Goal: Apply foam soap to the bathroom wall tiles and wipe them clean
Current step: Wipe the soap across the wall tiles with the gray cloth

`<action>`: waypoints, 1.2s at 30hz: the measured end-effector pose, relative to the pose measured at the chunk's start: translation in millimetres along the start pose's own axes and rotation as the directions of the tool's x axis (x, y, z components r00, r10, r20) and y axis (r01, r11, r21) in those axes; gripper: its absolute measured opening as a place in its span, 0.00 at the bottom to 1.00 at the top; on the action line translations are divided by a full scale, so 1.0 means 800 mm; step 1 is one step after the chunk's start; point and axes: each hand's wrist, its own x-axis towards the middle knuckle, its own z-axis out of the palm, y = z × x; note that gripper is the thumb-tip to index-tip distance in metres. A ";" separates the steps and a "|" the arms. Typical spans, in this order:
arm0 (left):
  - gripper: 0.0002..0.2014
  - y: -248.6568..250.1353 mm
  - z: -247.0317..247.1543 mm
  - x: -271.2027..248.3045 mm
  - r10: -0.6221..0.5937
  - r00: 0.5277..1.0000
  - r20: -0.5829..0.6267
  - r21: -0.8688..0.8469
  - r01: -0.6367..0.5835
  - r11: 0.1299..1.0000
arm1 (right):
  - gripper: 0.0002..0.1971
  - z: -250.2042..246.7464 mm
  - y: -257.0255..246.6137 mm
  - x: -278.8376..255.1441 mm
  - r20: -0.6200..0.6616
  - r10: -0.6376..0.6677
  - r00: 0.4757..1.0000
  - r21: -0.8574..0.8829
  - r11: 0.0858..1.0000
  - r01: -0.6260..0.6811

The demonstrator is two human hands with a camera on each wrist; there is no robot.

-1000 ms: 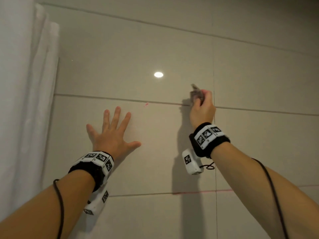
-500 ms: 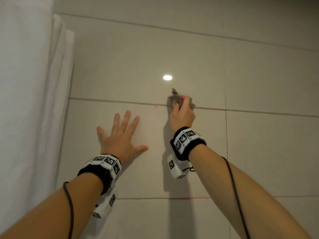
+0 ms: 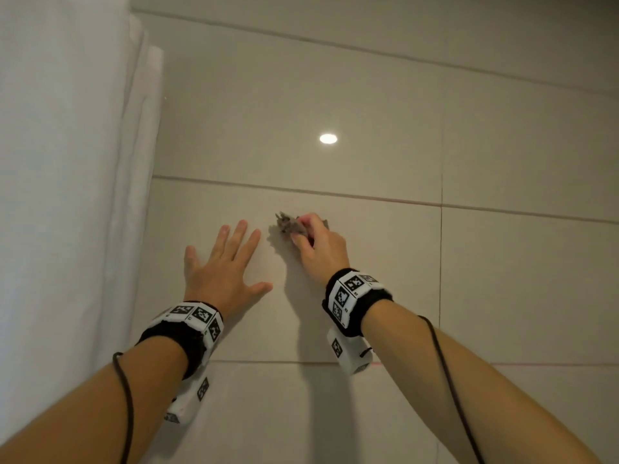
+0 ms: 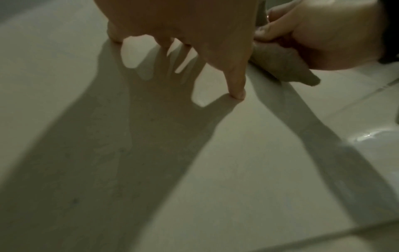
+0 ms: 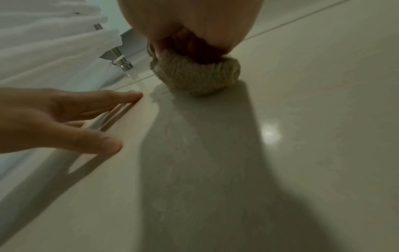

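Grey cloth (image 3: 290, 225) bunched in right hand (image 3: 321, 247), pressed on tile (image 3: 368, 279).

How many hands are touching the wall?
2. The left hand lies flat on the wall tile, fingers spread; the right hand beside it presses a bunched cloth there.

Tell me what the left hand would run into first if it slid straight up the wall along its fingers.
Only bare wall tile: the left hand lies flat, fingers pointing up and slightly right, and would first cross the horizontal grout line. The cloth held by the right hand looks just off that line, though it is close.
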 end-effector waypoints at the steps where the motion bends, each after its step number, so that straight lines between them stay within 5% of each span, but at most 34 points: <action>1: 0.47 0.002 -0.001 -0.002 -0.004 1.000 0.006 -0.004 0.004 1.000 | 0.08 -0.002 0.000 -0.012 0.053 0.031 0.998 0.001 1.000 -0.031; 4: 0.47 0.008 -0.006 -0.009 -0.012 0.998 0.061 -0.002 0.012 1.000 | 0.07 -0.012 0.007 -0.047 0.117 0.140 0.983 0.095 0.984 -0.152; 9: 0.44 0.027 -0.013 -0.036 -0.010 0.986 0.167 -0.029 0.015 0.999 | 0.03 -0.043 0.034 -0.103 0.050 0.380 0.924 0.346 0.861 -0.373; 15: 0.43 0.099 -0.015 -0.078 0.066 0.979 0.192 -0.108 -0.046 0.993 | 0.08 -0.101 0.069 -0.172 0.035 0.530 0.847 0.499 0.725 -0.474; 20: 0.40 0.199 -0.020 -0.111 0.121 0.968 0.220 -0.182 -0.081 0.980 | 0.12 -0.182 0.107 -0.234 0.005 0.625 0.781 0.533 0.659 -0.531; 27: 0.37 0.383 -0.032 -0.176 0.161 0.961 0.225 -0.103 -0.141 0.985 | 0.06 -0.341 0.181 -0.321 0.004 0.693 0.721 0.555 0.598 -0.578; 36: 0.30 0.576 -0.053 -0.217 0.023 0.971 0.236 -0.179 0.021 0.984 | 0.13 -0.500 0.266 -0.387 0.017 0.715 0.699 0.573 0.566 -0.593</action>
